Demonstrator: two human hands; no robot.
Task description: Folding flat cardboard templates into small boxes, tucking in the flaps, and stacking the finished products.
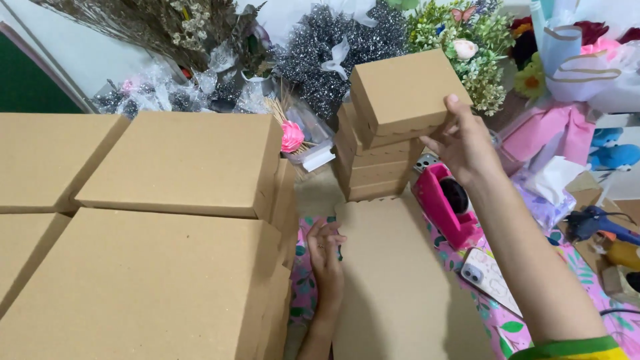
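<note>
Flat cardboard sheet (pixel 400 280) below stacked closed boxes (pixel 383 133)

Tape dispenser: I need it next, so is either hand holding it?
No; the dispenser sits free while the right hand grips a box.

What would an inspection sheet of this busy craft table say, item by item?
Surface: pink floral tablecloth, mostly covered.
Job's things: small brown cardboard box atop a stack of like boxes; flat brown cardboard sheet.
Clutter: large closed cardboard boxes, pink tape dispenser, white-cased phone, blue glue gun.
Grips: right hand holds the top box; left hand rests at the sheet's edge.
Cables: one dark cable at the right edge.
Surroundings: artificial flower bouquets, silver tinsel.
</note>
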